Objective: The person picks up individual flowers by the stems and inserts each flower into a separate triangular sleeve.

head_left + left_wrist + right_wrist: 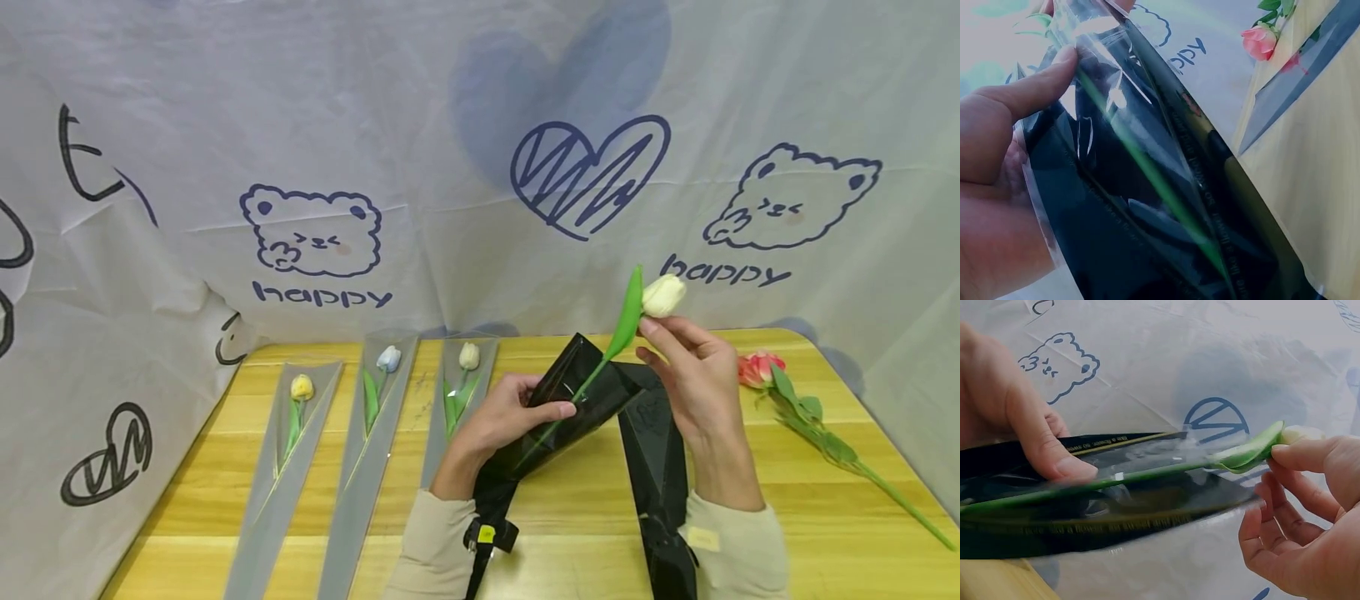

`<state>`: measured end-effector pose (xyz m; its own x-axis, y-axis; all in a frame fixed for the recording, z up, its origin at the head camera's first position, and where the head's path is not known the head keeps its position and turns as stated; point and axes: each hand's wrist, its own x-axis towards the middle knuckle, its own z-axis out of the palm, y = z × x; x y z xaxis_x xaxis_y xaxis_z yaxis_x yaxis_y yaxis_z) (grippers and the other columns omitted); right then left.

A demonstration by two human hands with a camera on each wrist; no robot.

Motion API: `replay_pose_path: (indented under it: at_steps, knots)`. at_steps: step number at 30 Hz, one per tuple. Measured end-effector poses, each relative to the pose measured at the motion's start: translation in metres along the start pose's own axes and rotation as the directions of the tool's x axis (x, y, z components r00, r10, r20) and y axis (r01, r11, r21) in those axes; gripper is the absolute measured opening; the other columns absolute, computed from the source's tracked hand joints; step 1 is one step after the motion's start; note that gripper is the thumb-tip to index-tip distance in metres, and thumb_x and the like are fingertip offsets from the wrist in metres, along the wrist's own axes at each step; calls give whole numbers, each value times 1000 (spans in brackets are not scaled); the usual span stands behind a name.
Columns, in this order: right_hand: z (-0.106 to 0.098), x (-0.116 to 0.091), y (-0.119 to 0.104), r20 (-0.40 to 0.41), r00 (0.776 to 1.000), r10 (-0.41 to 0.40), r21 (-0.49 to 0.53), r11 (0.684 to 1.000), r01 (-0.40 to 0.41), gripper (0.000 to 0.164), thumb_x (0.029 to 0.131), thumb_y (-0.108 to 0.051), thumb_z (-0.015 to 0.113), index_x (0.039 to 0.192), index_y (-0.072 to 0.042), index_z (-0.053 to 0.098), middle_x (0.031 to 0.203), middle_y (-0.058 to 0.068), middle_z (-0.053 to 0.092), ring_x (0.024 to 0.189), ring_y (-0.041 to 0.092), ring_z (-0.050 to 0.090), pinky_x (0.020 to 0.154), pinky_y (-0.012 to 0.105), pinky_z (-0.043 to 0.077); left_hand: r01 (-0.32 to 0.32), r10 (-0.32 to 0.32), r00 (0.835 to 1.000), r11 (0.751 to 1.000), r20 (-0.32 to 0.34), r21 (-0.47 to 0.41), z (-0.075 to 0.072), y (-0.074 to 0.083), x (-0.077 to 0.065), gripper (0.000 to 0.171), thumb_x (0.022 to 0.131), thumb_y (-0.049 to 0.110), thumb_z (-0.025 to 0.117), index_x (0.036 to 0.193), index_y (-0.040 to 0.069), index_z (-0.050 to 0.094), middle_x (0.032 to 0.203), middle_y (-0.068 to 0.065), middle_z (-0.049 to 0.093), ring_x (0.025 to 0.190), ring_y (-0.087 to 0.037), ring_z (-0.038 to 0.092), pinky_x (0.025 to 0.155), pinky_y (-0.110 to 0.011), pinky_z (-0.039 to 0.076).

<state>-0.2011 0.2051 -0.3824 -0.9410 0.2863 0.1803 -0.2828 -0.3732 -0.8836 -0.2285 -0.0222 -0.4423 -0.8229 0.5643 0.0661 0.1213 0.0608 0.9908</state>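
Two grey translucent sleeves run off the head view's lower left; at the right-wrist view's right, the right hand partly hides the white tulip bloom.

on counter: three sleeved tulips abreast, left; flat sleeve, right; rose, far right. above, between: upper tulip, stem inside second sleeve (cloth behind all).

white tulip | green-stemmed, tilted | partly inside black sleeve | clear-fronted, slanted, raised
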Motion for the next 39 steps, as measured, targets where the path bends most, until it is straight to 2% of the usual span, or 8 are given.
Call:
replay_pose_path:
  at_steps: [7,12,18,22,29,32,34,39]
  knots:
    - [5,-2,2,21,1000,-18,-78,997,20,10,90,-2,78,98,3,77,99,6,70,87,16,64,76,26,58,-3,3,1000,1000,7,12,5,6,0,17,96,12,73,92,-4,69,69,-1,58,63,-15,46,62,-26,38]
    - [6,-3,1,20,1000,-8,-98,995,10,6,90,-1,78,95,0,79,97,4,70,86,14,64,78,25,57,-35,35,999,999,-20,7,8,11,0,16,98,12,72,101,-3,72,77,0,65,65,-12,53,63,-26,43]
    - [10,-6,-3,50,999,0,-133,991,7,8,90,2,77,97,0,80,102,2,72,100,18,58,86,24,52,-64,62,995,997,-75,-32,15,21,0,20,98,13,71,108,-4,73,87,-3,70,69,-12,62,64,-25,50]
    - [8,-7,-6,96,995,35,-173,985,-18,9,92,1,75,97,-3,81,106,1,69,105,19,54,88,24,50,-76,73,993,996,-92,-39,18,27,-2,21,98,12,71,111,-4,73,90,-6,70,70,-12,63,65,-25,52]
    - [2,-8,-11,162,976,144,-234,967,-104,15,93,-2,75,98,-14,83,106,-2,70,107,16,55,88,24,51,-116,114,987,993,-109,-5,21,32,-3,19,97,12,72,109,-4,74,88,-6,69,68,-12,62,62,-24,50]
    - [1,-8,-13,172,967,187,-298,946,-130,14,93,-7,76,100,-18,82,108,-4,70,108,16,54,87,23,51,-129,128,986,992,-110,3,22,34,-4,18,97,12,72,107,-4,74,88,-7,69,68,-14,61,62,-24,50]
    - [0,-8,-15,172,962,211,-368,920,-136,15,94,-12,77,108,-15,81,109,-5,69,106,15,54,84,23,49,-138,139,984,990,-113,16,22,34,-4,18,97,11,72,107,-4,74,88,-8,69,68,-14,61,63,-24,49]
    - [-7,-7,-19,202,955,215,-569,820,-65,44,97,-21,74,135,1,65,120,-1,67,105,8,59,81,25,51,-141,145,983,989,-114,45,21,33,-4,20,97,11,73,110,-4,74,94,-11,71,74,-17,61,66,-24,49]
